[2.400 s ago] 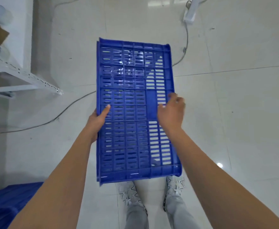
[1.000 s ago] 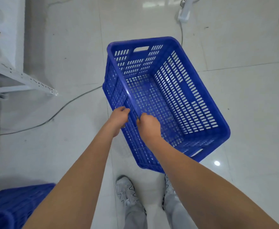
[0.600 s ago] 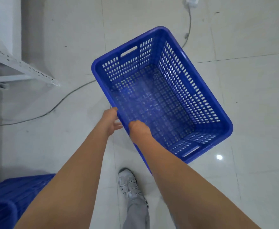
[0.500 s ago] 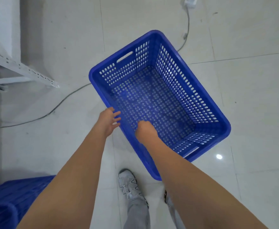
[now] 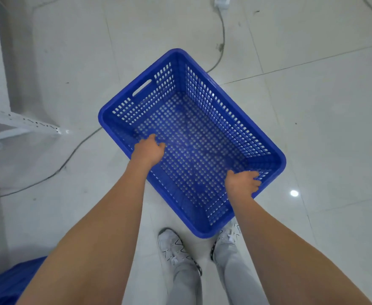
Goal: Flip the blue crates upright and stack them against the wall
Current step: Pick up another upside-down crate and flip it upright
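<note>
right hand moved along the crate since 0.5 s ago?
Yes. The right hand went from the crate's near long rim to its short end by the handle.

a storeroom or warehouse: white tiled floor (image 5: 313, 128), perforated metal shelving (image 5: 22, 123), loose cables (image 5: 70, 155).

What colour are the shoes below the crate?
White with dark markings, seen in the head view: shoes.

— Where does the view look from?
— One head-worn camera, facing steeply down, close over both forearms and the perforated blue plastic crate (image 5: 194, 137) on the glossy white tiled floor (image 5: 313, 128)
— Any second view?
— None here
</note>
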`<state>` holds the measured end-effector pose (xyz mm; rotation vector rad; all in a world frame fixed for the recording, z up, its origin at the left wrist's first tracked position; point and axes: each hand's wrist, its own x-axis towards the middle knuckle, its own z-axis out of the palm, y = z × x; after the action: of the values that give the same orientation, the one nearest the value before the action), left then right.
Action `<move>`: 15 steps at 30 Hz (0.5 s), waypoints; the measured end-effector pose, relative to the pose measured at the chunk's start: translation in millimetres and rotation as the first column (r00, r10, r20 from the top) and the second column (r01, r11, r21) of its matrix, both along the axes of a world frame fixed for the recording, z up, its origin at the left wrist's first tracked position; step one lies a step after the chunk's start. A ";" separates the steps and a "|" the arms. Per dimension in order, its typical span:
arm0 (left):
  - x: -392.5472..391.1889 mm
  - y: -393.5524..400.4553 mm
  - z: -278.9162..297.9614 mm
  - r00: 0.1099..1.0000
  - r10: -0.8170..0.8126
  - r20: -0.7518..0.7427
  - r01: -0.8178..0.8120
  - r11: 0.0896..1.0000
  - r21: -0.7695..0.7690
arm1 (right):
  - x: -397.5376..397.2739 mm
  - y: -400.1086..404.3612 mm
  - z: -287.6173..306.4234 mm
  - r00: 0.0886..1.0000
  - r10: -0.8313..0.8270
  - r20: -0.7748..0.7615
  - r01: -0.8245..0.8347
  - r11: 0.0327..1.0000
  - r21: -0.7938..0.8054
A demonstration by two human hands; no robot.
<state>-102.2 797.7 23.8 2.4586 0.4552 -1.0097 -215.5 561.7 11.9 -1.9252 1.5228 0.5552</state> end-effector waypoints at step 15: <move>47.9 -26.5 -8.7 0.992 -0.125 0.002 0.124 0.981 0.147 | -4.8 -53.6 -26.9 0.857 -0.495 -0.146 0.516 0.830 0.211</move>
<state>-54.3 771.2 15.1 2.6513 0.3884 -1.0452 -220.3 508.0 -15.0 -1.2493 1.8355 0.5545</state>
